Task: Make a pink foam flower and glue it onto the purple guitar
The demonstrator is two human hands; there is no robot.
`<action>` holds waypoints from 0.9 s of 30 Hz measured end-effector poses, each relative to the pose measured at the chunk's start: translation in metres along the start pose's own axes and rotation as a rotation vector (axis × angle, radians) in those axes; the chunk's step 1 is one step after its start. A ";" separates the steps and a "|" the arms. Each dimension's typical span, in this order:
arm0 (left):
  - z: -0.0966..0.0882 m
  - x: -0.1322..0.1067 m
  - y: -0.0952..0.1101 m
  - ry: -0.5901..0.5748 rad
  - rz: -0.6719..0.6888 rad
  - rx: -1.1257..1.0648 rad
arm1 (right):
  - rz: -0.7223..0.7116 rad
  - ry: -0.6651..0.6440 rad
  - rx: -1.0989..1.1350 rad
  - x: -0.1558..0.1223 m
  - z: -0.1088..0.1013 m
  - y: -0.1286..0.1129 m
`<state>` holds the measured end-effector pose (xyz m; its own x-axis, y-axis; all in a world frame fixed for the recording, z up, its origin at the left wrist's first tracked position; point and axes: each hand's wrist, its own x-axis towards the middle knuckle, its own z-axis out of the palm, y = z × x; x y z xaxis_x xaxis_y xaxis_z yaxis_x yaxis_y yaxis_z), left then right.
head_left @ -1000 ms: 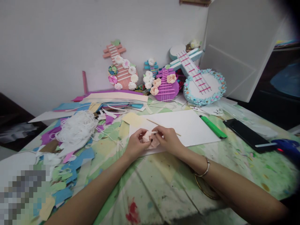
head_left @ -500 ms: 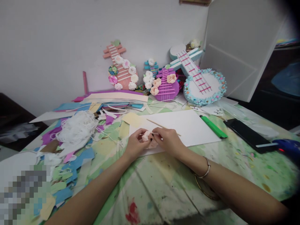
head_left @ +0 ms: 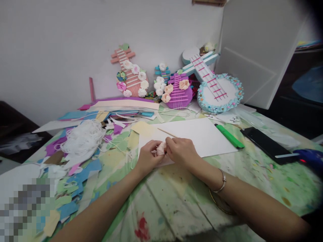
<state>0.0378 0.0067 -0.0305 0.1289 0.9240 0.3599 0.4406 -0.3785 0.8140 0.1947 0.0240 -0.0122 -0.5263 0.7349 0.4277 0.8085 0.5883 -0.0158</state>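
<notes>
Between my two hands is a small pale pink paper flower (head_left: pixel 160 149), crumpled and folded. My left hand (head_left: pixel 148 155) grips it from the left with bent fingers. My right hand (head_left: pixel 182 150) pinches its right side, the fingertips partly hidden behind the knuckles. Both hands are over the near edge of a white sheet (head_left: pixel 202 134). A thin wooden stick (head_left: pixel 167 132) lies on that sheet, its right end covered by my right hand. A piece of pale yellow paper (head_left: pixel 143 128) lies at the sheet's left corner.
A green cutter (head_left: pixel 229 136), a black phone (head_left: pixel 270 145) and a blue glue gun (head_left: pixel 309 159) lie to the right. White string (head_left: pixel 82 139) and paper scraps (head_left: pixel 68 210) cover the left. Flower-trimmed model instruments (head_left: pixel 220 92) lean along the wall.
The paper flower has turned and looks more bunched up in my fingers. My right hand has rolled over it, covering more of the stick.
</notes>
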 end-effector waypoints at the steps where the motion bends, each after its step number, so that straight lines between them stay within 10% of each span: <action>1: 0.000 0.000 0.000 0.002 -0.001 -0.007 | -0.001 -0.004 0.000 0.000 0.000 0.000; 9: -0.004 0.006 -0.007 0.180 -0.219 -0.196 | 0.222 0.153 0.495 0.005 -0.003 0.008; 16: -0.007 0.009 -0.008 0.199 -0.239 -0.455 | 0.358 -0.085 1.068 0.011 0.015 0.006; 27: 0.001 0.005 -0.007 0.192 -0.201 -0.326 | 0.235 0.014 0.913 0.006 0.020 0.000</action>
<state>0.0362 0.0139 -0.0353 -0.1123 0.9661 0.2324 0.1327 -0.2172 0.9671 0.1864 0.0347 -0.0279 -0.3677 0.8678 0.3341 0.3714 0.4665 -0.8028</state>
